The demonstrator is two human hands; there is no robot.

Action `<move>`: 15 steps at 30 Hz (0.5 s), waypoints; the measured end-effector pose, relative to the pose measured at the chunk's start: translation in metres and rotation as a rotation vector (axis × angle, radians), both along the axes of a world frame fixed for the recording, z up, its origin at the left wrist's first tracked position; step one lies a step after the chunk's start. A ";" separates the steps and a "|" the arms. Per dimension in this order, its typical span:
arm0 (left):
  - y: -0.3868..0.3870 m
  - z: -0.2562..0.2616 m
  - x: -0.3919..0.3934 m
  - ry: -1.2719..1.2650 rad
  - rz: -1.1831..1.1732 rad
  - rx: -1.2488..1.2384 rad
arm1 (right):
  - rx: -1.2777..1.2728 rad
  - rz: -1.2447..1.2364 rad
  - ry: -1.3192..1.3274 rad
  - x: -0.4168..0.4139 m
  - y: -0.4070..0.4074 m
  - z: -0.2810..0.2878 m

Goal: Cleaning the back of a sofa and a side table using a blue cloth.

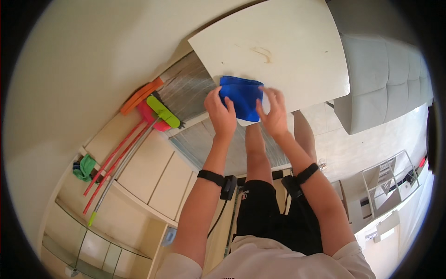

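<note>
A folded blue cloth [243, 103] lies at the near corner of a white table [296, 66], its layered edge on the far side. My left hand [222, 113] grips its left side, the thumb over the top and the fingers at the edge. On the opposite side, the thumb and fingertips of my right hand [274, 113] touch the cloth's right edge. Motion blurs those fingers, and whether they pinch the fabric is hard to see. The cloth's underside is hidden. Each forearm wears a black strap with a small device.
A grey tufted seat [379, 76] stands right of the table. To the left, a green broom head [163, 111], a pink dustpan [148, 111] and an orange object [142, 95] lean by the wall. Glass shelves [101, 244] are at lower left, a white metal rack [390, 181] at right.
</note>
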State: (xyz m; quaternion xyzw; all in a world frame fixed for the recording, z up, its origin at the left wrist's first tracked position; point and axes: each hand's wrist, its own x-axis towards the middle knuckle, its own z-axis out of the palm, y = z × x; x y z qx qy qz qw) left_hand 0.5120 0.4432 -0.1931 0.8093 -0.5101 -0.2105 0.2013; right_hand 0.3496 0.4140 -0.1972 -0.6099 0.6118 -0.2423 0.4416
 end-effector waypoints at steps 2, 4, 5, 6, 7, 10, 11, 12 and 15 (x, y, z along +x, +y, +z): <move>0.006 -0.010 -0.006 -0.049 -0.040 0.003 | -0.154 0.050 0.165 -0.013 -0.023 -0.013; 0.015 -0.015 -0.017 -0.220 -0.104 -0.031 | -0.271 0.140 0.344 -0.038 -0.050 -0.026; 0.018 -0.014 -0.031 -0.205 -0.093 -0.031 | -0.303 0.169 0.403 -0.056 -0.065 -0.035; 0.021 -0.010 -0.043 -0.224 -0.083 -0.042 | -0.332 0.220 0.479 -0.071 -0.080 -0.040; 0.028 -0.009 -0.047 -0.253 -0.074 -0.044 | -0.354 0.272 0.544 -0.080 -0.092 -0.043; 0.040 -0.016 -0.048 -0.019 -0.215 0.073 | -0.489 0.298 0.546 -0.102 -0.131 -0.069; 0.039 -0.018 -0.046 -0.019 -0.215 0.084 | -0.529 0.268 0.586 -0.105 -0.142 -0.075; 0.033 -0.022 -0.044 -0.016 -0.220 0.069 | -0.553 0.249 0.593 -0.113 -0.151 -0.081; -0.005 -0.038 -0.028 -0.132 -0.245 0.038 | -0.588 0.226 0.631 -0.126 -0.155 -0.094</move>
